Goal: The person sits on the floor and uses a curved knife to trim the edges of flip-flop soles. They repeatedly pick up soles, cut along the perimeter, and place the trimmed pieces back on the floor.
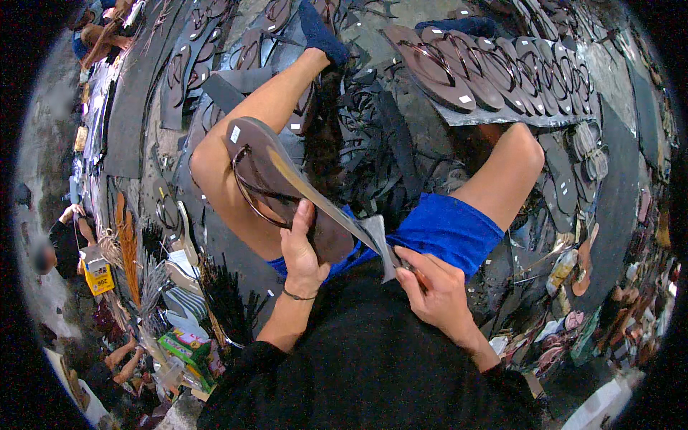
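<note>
My left hand [301,251] is closed round one end of a brown flip-flop [276,165], thumb on its top near the dark straps. The flip-flop is tilted above my lap, a pale label on its far end and a lighter band along its right edge. In my right hand [436,287] is a knife [378,236] with a broad grey blade; part of its reddish handle shows between the fingers. The blade lies against the near right part of the sole's edge. Whether it is cutting in, I cannot tell.
A row of brown flip-flops [494,72] lies on a board beyond my right knee. Dark straps [365,129] are heaped between my legs. Long dark strips [136,100] and bundled cords [147,276] lie at the left. Other people's hands [72,213] show at the left rim.
</note>
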A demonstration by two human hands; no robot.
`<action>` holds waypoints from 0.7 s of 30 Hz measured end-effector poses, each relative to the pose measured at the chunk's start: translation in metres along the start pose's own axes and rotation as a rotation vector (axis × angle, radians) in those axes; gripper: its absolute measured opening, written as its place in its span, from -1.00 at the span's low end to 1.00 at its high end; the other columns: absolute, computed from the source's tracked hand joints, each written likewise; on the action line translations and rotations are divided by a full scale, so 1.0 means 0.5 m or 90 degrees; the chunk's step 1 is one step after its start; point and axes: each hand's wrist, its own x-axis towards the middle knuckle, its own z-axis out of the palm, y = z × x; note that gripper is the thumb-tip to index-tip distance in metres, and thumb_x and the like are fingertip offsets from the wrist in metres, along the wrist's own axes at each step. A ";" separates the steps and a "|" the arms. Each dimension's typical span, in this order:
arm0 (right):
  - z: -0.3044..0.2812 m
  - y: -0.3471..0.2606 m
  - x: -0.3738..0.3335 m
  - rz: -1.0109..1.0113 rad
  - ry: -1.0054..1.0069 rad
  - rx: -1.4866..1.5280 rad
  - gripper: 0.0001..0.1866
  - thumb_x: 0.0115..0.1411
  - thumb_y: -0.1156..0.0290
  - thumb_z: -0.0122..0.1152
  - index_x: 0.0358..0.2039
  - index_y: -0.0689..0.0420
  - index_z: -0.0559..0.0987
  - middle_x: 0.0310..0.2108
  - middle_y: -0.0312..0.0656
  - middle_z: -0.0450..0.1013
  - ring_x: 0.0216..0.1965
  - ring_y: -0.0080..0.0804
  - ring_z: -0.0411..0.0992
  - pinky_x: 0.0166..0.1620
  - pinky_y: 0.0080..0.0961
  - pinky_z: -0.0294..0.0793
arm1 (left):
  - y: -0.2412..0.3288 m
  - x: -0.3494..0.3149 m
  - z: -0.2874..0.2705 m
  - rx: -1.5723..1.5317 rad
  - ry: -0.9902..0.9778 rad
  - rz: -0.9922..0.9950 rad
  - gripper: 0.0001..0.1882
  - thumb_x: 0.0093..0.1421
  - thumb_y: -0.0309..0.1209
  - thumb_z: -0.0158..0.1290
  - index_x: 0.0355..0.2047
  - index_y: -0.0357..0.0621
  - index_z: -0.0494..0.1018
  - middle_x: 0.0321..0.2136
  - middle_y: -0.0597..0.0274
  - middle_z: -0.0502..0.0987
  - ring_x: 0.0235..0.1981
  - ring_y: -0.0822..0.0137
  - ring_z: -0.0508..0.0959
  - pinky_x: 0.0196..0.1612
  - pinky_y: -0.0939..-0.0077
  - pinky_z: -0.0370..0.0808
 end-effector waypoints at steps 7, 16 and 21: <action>0.045 0.029 0.118 0.162 -0.073 0.372 -0.73 0.22 0.27 0.20 -0.24 0.23 0.54 -0.60 -0.33 0.44 -0.60 -0.64 0.37 -0.55 -0.60 0.36 | -0.003 0.000 0.009 0.090 -0.110 0.031 -0.68 0.25 -0.33 0.06 -0.05 -0.23 0.39 -0.24 0.25 0.52 -0.25 0.38 0.53 -0.12 0.48 0.50; -0.169 0.036 0.230 -0.026 0.370 0.660 -0.45 0.30 0.07 0.04 0.13 0.21 0.28 -0.21 -0.12 0.47 -0.60 -0.62 0.31 -0.57 -0.64 0.37 | -0.081 0.201 0.382 0.011 -0.332 -0.271 -0.38 0.22 -0.02 0.04 0.13 -0.19 0.25 0.06 0.03 0.35 0.08 0.18 0.36 0.01 0.06 0.43; -0.118 0.100 0.139 0.137 0.342 0.491 -0.60 0.27 0.47 0.08 0.08 0.22 0.25 -0.32 -0.17 0.46 -0.58 -0.60 0.36 -0.55 -0.65 0.40 | -0.124 0.225 0.459 0.054 -0.301 -0.215 -0.79 0.18 -0.32 0.08 -0.27 -0.19 0.52 -0.34 0.19 0.58 -0.29 0.20 0.57 -0.16 0.24 0.54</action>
